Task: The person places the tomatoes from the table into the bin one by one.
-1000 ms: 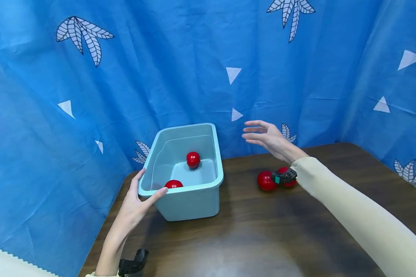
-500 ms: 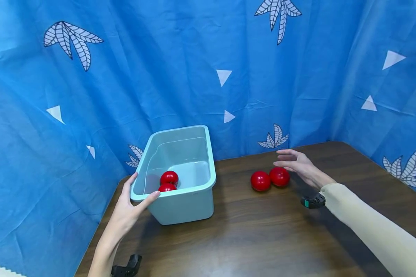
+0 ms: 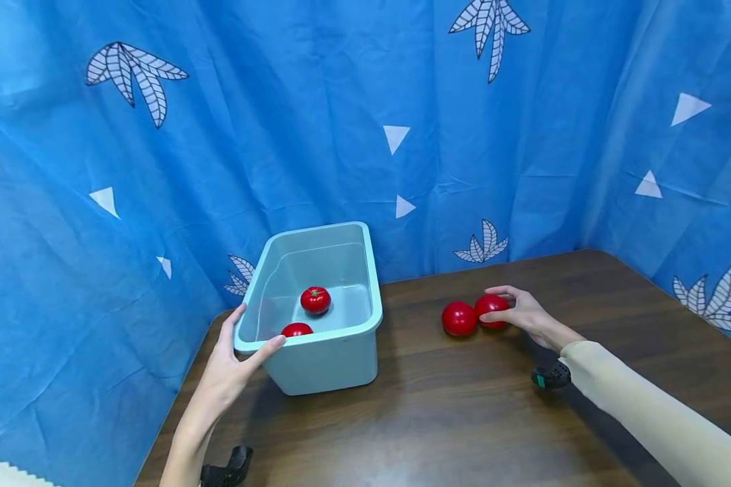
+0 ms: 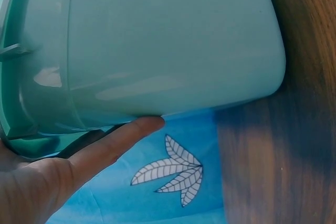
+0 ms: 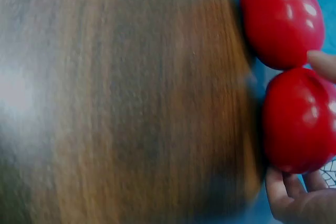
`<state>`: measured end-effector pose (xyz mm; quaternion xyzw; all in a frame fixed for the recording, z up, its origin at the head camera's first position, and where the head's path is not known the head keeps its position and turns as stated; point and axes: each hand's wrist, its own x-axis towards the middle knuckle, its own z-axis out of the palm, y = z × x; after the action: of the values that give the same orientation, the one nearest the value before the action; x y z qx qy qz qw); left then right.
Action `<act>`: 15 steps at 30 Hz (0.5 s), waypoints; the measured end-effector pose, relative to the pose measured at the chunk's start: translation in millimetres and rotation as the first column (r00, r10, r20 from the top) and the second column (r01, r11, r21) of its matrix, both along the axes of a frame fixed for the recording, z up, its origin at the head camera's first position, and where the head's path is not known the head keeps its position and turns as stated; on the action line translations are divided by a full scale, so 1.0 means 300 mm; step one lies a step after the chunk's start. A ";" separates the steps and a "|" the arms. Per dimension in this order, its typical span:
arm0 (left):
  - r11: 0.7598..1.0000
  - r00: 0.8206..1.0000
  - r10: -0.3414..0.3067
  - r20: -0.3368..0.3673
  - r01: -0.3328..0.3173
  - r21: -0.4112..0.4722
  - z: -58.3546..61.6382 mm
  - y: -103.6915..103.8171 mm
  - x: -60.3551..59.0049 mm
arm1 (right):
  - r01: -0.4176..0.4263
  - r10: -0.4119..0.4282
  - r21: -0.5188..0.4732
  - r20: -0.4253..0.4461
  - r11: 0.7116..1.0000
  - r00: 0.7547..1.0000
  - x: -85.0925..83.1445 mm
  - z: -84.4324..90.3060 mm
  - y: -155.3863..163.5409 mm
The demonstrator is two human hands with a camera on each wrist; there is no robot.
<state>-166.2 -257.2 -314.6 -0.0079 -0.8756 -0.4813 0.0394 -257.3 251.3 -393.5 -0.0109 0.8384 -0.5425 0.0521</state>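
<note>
Two tomatoes are already in the pale green tub [image 3: 317, 352]: one tomato in the middle of the tub [image 3: 315, 299] on the floor, a second tomato by the near wall [image 3: 296, 329], half hidden behind the rim. Two more remain on the worktop [image 3: 438, 419], well apart from the tub at about 3 o'clock of it. These are the left tomato on the worktop [image 3: 459, 318] and the right tomato on the worktop [image 3: 491, 310], lying touching each other.

The right hand [image 3: 526, 312] is curled round the right tomato on the worktop, thumb on the near side and fingers over the far side; in the right wrist view the same fruit [image 5: 299, 120] is seen pinched, not yet lifted clear of the wood.

The left hand [image 3: 231, 368] is laid against the tub's near-left corner at about 8 o'clock, fingers straight, forefinger along the rim, thumb up the side wall.

Progress is judged at roughly halfway: two in, two left, one of them now in the grip.
</note>
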 end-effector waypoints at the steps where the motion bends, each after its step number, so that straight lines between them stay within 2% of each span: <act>1: 1.000 1.000 -0.001 0.000 0.001 0.001 -0.001 0.000 -0.001 | 0.007 -0.007 0.007 -0.003 1.000 1.000 0.000 -0.003 -0.003; 8: 1.000 1.000 0.008 0.008 -0.008 -0.001 -0.006 0.004 0.000 | 0.029 -0.029 0.023 0.001 0.999 1.000 0.000 -0.015 -0.014; 15: 1.000 1.000 0.014 -0.001 -0.014 -0.007 0.000 0.002 0.002 | 0.029 -0.029 -0.013 -0.007 0.999 1.000 -0.004 0.000 -0.013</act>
<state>-165.7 -256.5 -314.6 -0.0024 -0.8774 -0.4779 0.0432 -258.5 247.4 -393.7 -0.0009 0.8350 -0.5486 0.0413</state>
